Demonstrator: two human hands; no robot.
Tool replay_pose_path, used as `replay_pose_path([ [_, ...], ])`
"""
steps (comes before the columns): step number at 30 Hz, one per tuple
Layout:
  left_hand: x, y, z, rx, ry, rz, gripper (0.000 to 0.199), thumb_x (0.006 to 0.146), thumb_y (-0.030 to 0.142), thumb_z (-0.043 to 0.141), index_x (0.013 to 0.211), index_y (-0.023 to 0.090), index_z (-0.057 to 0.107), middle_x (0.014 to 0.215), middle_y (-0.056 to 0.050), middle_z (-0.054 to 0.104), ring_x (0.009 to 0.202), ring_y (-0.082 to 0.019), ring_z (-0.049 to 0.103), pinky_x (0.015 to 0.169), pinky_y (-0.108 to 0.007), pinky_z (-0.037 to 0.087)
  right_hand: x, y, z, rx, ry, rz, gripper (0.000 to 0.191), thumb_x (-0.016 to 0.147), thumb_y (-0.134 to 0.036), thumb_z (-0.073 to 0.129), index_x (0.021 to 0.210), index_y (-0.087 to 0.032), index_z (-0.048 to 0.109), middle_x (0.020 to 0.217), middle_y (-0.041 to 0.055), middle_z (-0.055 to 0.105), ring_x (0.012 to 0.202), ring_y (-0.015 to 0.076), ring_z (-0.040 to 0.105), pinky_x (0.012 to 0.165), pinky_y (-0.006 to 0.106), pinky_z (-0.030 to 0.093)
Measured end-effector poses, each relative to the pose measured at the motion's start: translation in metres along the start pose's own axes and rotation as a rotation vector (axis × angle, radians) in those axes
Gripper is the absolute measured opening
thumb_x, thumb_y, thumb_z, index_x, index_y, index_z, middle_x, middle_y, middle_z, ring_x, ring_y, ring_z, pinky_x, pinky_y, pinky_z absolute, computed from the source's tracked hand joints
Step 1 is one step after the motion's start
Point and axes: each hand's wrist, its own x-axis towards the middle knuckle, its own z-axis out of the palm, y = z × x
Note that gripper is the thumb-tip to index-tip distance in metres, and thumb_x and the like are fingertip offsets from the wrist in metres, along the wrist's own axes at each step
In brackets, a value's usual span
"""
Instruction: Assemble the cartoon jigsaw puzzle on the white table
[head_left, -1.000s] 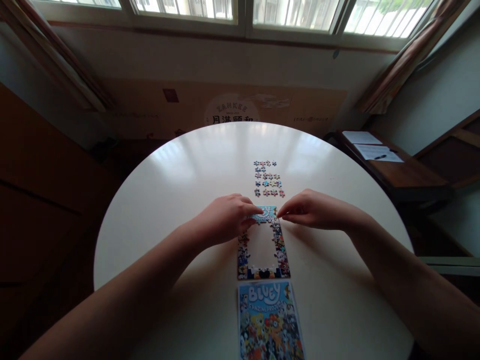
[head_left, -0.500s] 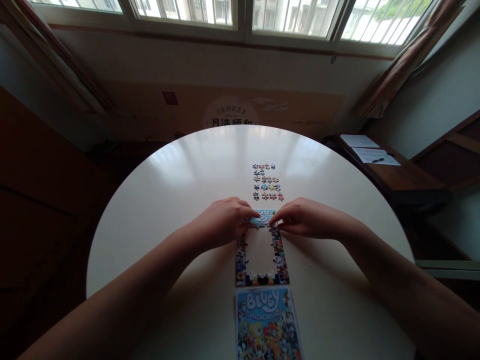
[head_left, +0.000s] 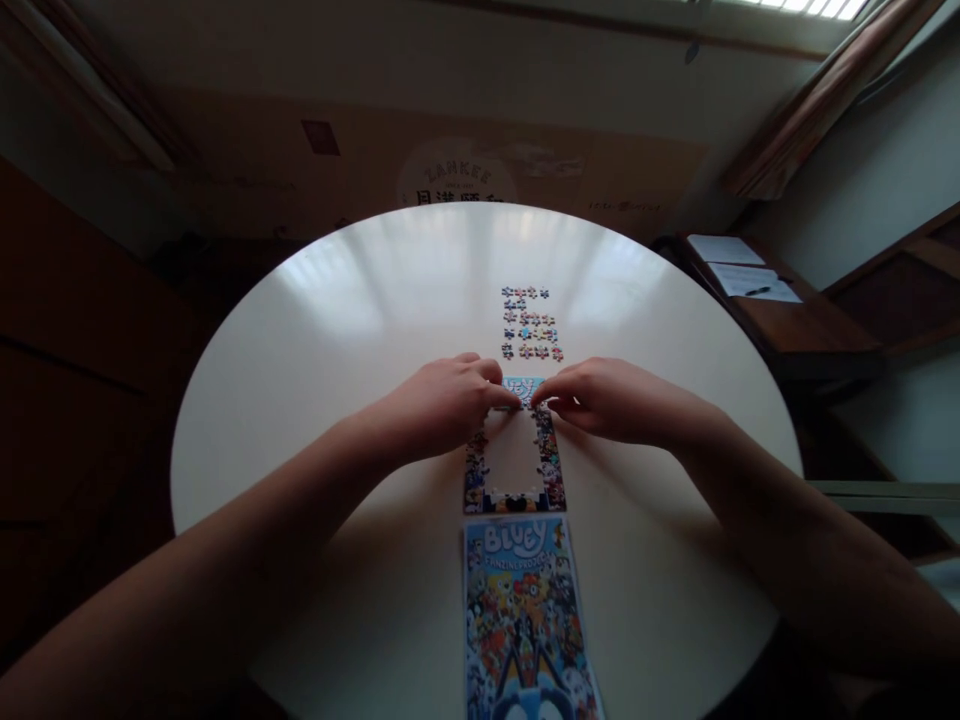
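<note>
Colourful rectangular jigsaw [head_left: 551, 464], hollow-centred

Left hand [head_left: 454, 400]: palm down, fingers bent, index fingertip extended inward. Right hand [head_left: 600, 395]: back uppermost, fingers curled, index finger pointing inward, fingertips close to the left's. Forearms, two, bare: left [head_left: 277, 510] and right [head_left: 787, 530], reaching forward from the lower corners and converging. Wrists: slightly bent, level.

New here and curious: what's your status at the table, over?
Left hand and right hand: fingertips at far end of puzzle frame. Loose pieces: rows beyond it. Picture sheet: nearer side. Fingers hide part of frame.
</note>
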Motion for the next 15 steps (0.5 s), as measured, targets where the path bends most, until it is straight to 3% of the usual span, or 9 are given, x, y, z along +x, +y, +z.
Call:
replay_pose_path([
  [15, 0.0033, -0.0003, -0.0002, -0.002, 0.046, -0.051, 0.045, 0.084, 0.01, 0.049, 0.107, 0.035, 0.078, 0.109, -0.001, 0.074, 0.097, -0.02, 0.065, 0.074, -0.03, 0.047, 0.0016, 0.0022, 0.0019, 0.008, 0.003, 0.008, 0.034, 0.087, -0.013, 0.054, 0.109, -0.027, 0.077, 0.093, 0.0022, 0.078, 0.078, 0.0156, 0.066, 0.071, 0.028, 0.042],
])
